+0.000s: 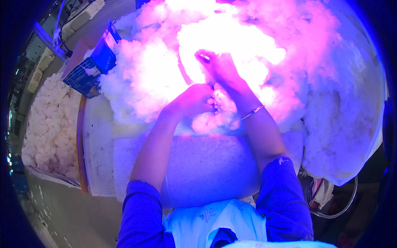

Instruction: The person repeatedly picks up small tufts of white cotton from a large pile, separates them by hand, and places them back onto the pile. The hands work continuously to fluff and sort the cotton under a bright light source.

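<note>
The fluffy white cotton pile (153,78) glows pink-purple under the light. Sleeves (285,198) are deep blue, apron (215,223) pale white-blue with a faint print, and the flat cardboard box (93,66) is blue with a white grid.

cotton heap (231,37): glare-washed | right hand (219,68) fingertips: buried

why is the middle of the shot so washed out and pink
Head view: strong light blows out the cotton pile to white glare with a magenta cast, tinting the left hand and right hand; fibre detail is lost there. The fisheye bends the table edge and darkens the rim to blue.
</note>
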Demonstrator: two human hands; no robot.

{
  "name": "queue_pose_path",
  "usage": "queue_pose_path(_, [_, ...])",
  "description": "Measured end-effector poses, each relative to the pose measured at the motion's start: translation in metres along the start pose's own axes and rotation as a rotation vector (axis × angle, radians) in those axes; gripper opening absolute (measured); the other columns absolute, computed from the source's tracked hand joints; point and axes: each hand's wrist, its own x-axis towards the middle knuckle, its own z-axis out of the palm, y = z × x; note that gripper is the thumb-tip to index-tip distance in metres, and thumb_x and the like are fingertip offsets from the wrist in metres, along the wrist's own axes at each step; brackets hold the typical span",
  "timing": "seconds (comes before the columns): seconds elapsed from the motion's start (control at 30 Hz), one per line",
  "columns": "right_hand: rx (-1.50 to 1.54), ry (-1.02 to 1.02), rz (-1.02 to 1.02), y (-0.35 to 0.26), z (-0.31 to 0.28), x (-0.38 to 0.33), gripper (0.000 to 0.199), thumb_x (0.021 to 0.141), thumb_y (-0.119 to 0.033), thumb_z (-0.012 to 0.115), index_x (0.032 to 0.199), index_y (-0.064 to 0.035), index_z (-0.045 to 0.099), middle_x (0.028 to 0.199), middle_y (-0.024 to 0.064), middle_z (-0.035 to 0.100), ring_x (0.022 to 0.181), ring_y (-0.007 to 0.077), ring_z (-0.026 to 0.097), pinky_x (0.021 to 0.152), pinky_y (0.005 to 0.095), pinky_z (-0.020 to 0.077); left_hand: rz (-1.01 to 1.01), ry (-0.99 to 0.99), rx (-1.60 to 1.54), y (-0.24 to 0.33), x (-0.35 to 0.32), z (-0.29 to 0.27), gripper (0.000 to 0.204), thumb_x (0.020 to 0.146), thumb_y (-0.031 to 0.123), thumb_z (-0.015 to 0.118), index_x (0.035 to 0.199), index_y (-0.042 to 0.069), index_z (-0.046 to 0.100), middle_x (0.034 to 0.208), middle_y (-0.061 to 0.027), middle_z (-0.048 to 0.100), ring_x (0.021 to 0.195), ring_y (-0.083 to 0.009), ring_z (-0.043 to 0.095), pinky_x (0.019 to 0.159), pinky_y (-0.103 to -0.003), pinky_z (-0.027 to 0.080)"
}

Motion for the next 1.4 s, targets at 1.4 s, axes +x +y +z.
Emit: queue_pose_path(1.4, [0.222, -0.300, -0.096, -0.007, -0.042, 0.008, 0.018, 0.082, -0.019, 0.065, 0.092, -0.0047, 0.071, 0.074, 0.0057, 0.067, 0.064, 0.0111, 0.061, 0.059, 0.0265, 0.0485, -0.073, 1.086, -0.327, 0.015, 0.019, 0.006, 0.022, 0.078, 0.006, 0.065, 0.098, 0.003, 0.055, 0.082, -0.0092, 0.061, 0.072, -0.0212, 0.063, 0.064, -0.033, 0.052])
